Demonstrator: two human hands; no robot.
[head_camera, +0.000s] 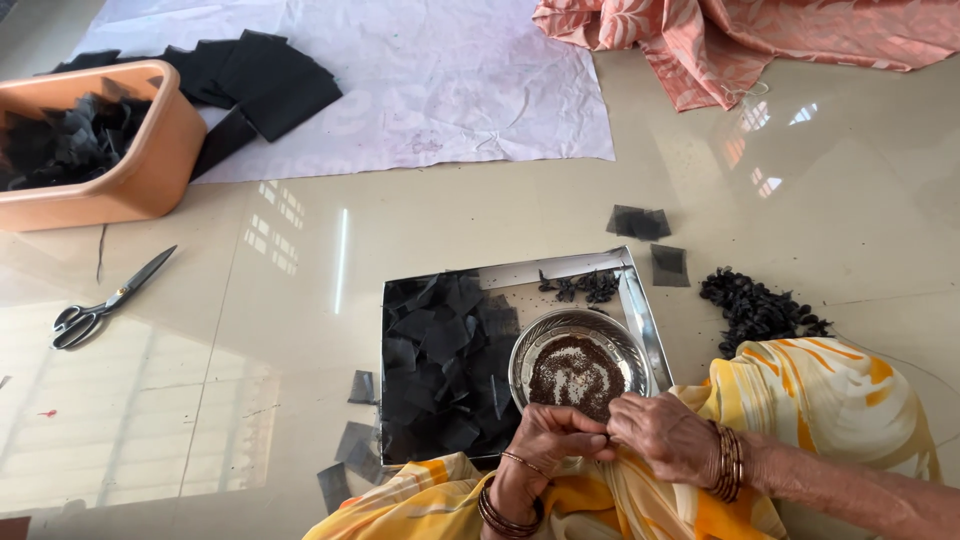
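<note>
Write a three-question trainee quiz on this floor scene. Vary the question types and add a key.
1. True or false: the scissors lie inside the orange tub.
2. What holds the dark seeds? A) the round steel bowl B) the white sheet C) the tub
3. Fill in: the left hand and right hand meet just below the ____, fingertips together.

Key: 1 false, they lie on the floor beside it. 2 A; the bowl sits in the steel tray beside black squares. 3 bowl.
</note>
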